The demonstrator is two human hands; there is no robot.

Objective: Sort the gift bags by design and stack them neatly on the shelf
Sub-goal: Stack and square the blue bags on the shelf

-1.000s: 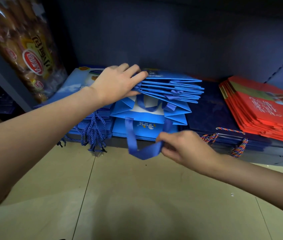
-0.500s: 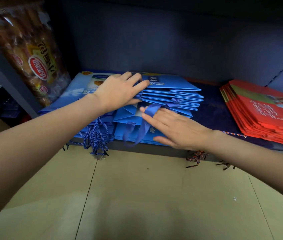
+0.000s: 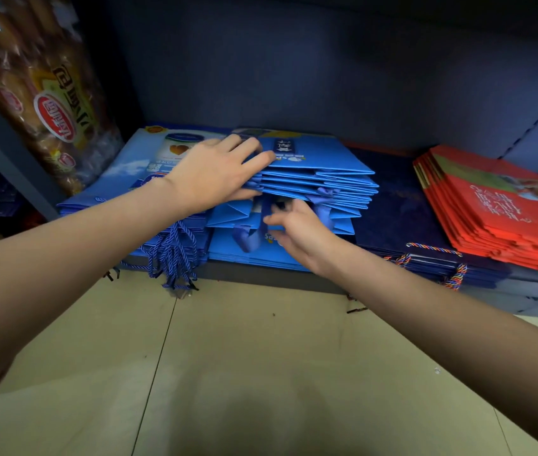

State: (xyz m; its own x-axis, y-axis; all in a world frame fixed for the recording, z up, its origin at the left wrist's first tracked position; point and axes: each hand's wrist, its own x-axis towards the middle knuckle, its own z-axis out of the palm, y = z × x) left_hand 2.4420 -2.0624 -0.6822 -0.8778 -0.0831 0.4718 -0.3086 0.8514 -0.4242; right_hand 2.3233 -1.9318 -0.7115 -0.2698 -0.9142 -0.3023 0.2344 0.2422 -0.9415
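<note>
A stack of bright blue gift bags (image 3: 320, 166) lies flat on the low shelf (image 3: 261, 274), its upper bags lifted at the front. My left hand (image 3: 215, 179) grips the lifted upper bags at their left front corner, thumb underneath. In the gap below them, my right hand (image 3: 297, 228) pinches a blue ribbon handle (image 3: 248, 238) against the lower bags. Left of this stack lies a pile of light blue printed bags (image 3: 136, 172) with rope handles (image 3: 172, 255) hanging over the shelf edge. To the right lie dark navy bags (image 3: 399, 218) and a stack of red bags (image 3: 498, 218).
A large clear packet of bread snacks (image 3: 40, 93) leans at the left beside a shelf upright (image 3: 8, 159). The shelf's dark back wall (image 3: 327, 77) is close behind the stacks. Below the shelf is a beige tiled floor (image 3: 261, 373).
My right hand pulled the hanging blue ribbon handle up from the shelf front and pushed it in under the lifted bags. My left hand kept holding the upper bags up. The view moved closer.
</note>
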